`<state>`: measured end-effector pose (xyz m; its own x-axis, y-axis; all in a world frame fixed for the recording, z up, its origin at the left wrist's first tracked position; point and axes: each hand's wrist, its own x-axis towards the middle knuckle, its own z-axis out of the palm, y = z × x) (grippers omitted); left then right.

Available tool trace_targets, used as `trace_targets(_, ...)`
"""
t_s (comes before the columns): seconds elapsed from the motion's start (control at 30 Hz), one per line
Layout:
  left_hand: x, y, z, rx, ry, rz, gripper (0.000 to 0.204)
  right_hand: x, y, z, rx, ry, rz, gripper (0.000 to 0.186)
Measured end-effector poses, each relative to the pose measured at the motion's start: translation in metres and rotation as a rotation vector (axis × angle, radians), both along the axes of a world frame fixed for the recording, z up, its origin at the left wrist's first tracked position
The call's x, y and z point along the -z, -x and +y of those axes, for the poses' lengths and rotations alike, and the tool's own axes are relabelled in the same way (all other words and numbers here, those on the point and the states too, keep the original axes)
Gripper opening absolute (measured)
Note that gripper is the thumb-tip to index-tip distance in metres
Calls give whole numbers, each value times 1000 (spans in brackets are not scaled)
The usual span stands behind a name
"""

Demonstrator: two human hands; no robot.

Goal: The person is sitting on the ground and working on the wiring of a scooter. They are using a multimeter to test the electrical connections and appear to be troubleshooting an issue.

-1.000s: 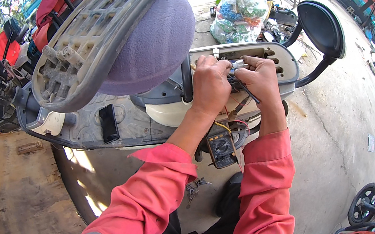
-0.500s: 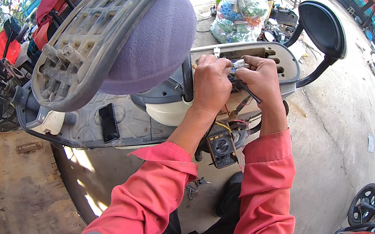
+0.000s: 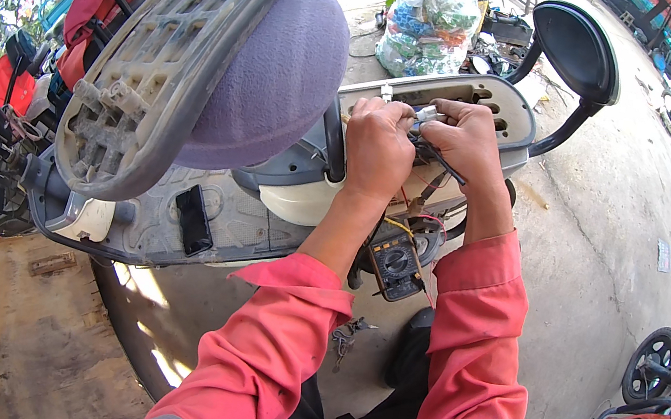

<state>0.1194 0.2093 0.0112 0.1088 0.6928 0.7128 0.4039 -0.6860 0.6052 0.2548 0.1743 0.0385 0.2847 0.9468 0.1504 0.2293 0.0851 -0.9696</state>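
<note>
In the head view, the right hand pinches a white wire connector between both hands; what the left hand, curled beside it, grips is hidden. Pulling askew could strain the black wires below the fingers.

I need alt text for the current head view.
A bare right hand pinches a white connector over an opened scooter, the left hand beside it. Below sits a multimeter; to the left, a purple seat stands tipped up and a dark phone lies on the footboard.
</note>
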Motion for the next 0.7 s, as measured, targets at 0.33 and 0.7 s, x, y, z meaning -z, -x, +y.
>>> trace_targets(0.33,-2,0,1,20,32,-22,8,-3,-2,-1,-25,24,25,51)
trace_targets(0.7,-1,1,0,24,-18,24,10,-1,3,-2,-1,-42,77,45)
